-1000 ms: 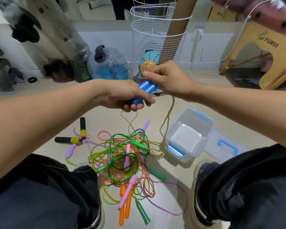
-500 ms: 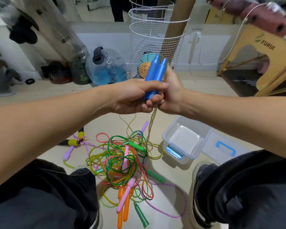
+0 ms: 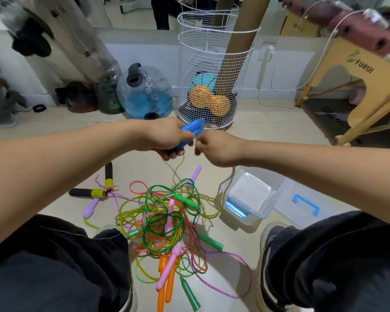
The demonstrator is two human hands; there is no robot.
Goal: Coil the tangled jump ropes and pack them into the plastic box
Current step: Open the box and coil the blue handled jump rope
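Meanwhile, above the floor, the left hand (image 3: 167,137) wraps its grip round the paired blue handles (image 3: 190,134), keeping both ends of one jump rope together, while the right hand (image 3: 214,148), fingers curled, seems to pinch the tan cord (image 3: 226,184) trailing from them, probably to draw it free for coiling. Below, the tangled jump ropes (image 3: 164,219) lie heaped between the person's shoes, and the plastic box (image 3: 249,198) waits open just right of the heap, its lid (image 3: 306,204) set beside it.
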